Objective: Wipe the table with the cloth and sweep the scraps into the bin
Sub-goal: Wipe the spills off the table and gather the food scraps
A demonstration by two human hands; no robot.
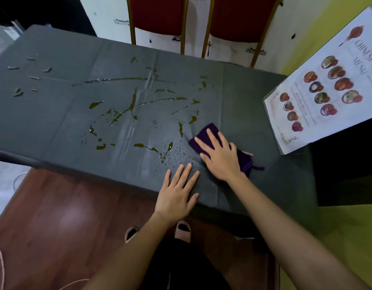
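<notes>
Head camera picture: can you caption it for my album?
Right hand presses a purple cloth on the green-streaked table.

The scene is dim and evenly lit, with soft indoor light that seems to fall from above. The dark table (55, 114) soaks up most of it, and only thin pale glints sit on the wet streaks (118, 79) near its middle. A dull, wide sheen lies on the wooden floor (61, 216). Deep shadow fills the space below the table's right end. The wide lens bows the table's edges and tilts the menu sheet (327, 84) at the right, whose print is smeared. Fine detail is mushy throughout, and colours look muted.
</notes>
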